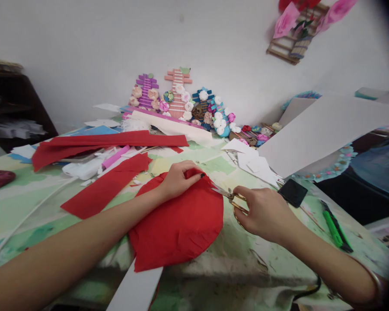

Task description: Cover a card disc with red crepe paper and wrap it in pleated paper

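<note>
On the left side of the tablecloth (19, 194) lies a red strip (105, 188). Next, the left hand (178, 178) pinches, thumb and fingers closed, the upper edge of a round red-covered panel (184, 229) at the front middle. Gold-handled scissors (228, 195) meet its upper right edge, and the right hand (267, 212) is curled closed around their handles; farther right lies a green utility knife (332, 228)

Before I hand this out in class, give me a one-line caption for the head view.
Right hand holding gold-handled scissors at the edge of a rounded red piece, left hand gripping it.
</note>
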Available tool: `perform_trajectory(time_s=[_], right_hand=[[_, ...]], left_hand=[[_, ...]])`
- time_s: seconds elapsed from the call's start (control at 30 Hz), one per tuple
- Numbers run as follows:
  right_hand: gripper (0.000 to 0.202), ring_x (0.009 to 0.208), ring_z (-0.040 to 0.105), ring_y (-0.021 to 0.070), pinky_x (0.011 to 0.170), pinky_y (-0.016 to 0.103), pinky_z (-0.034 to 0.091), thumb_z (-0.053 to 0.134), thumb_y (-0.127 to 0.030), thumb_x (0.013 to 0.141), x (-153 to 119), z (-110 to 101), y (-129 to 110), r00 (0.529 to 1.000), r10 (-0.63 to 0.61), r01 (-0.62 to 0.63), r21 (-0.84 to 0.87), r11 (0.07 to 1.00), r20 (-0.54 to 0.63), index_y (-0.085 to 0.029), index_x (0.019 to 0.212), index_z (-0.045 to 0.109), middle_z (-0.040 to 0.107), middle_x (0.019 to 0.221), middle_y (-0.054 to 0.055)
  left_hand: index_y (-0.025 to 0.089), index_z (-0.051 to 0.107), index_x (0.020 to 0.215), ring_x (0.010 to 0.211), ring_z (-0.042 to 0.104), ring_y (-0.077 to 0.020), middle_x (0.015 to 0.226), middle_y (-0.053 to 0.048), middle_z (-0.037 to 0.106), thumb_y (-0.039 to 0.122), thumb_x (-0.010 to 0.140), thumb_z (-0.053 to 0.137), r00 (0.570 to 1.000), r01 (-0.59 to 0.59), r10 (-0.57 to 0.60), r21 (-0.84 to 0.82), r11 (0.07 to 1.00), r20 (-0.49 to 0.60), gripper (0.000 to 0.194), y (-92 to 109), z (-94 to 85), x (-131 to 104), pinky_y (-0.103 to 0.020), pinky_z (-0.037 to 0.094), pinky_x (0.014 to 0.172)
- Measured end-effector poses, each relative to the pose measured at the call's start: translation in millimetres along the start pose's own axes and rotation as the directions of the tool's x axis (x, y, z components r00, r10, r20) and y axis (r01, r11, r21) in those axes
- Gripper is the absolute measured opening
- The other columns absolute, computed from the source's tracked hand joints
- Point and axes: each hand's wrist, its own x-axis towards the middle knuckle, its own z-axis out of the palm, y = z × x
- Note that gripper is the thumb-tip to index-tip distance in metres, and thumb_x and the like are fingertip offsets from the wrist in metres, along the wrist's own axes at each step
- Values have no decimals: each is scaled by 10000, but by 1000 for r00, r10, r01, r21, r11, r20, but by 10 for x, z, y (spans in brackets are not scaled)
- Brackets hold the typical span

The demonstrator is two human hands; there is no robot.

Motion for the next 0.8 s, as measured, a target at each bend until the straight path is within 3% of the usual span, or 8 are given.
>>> perform_trajectory(time_s=[0.17, 0.37, 0.6, 0.8], right_hand=[[303, 587, 559, 151, 524, 251, 273, 531, -273, 775, -19, -11, 79, 998, -59, 59, 96, 994, 6, -199, 1033, 671, 607, 617, 14], [352, 634, 592, 154, 556, 251, 312, 506, -322, 842, 22, 42, 79, 997, -75, 79, 153, 985, -29, -217, 1151, 638, 644, 716, 26], [334, 643, 602, 170, 536, 261, 265, 472, -316, 875, 87, 59, 9, 994, -94, 93, -19, 996, -59, -218, 1155, 625, 662, 771, 50], [335, 656, 626, 183, 535, 273, 267, 461, -264, 892, 137, 83, -22, 988, -156, 154, -107, 982, -10, -174, 1184, 596, 682, 828, 85]], left_hand=[[172, 694, 807, 726, 619, -145, 790, -29, 693, 226, 825, 610, 1000, 5, -5, -3, 1000, 0, 102, -1, -8, 8, -266, 484, 709], [159, 700, 813, 723, 621, -148, 794, -36, 692, 208, 819, 610, 1000, 9, -9, -5, 1000, 9, 103, 16, -14, 3, -260, 478, 697], [162, 718, 840, 759, 630, -159, 808, -51, 695, 174, 810, 611, 998, -49, 51, -56, 997, 29, 111, 28, -24, -10, -277, 488, 718], [169, 734, 837, 760, 628, -166, 796, -70, 702, 181, 818, 620, 992, -105, 110, -72, 992, 69, 116, 13, -28, -14, -291, 503, 710]])
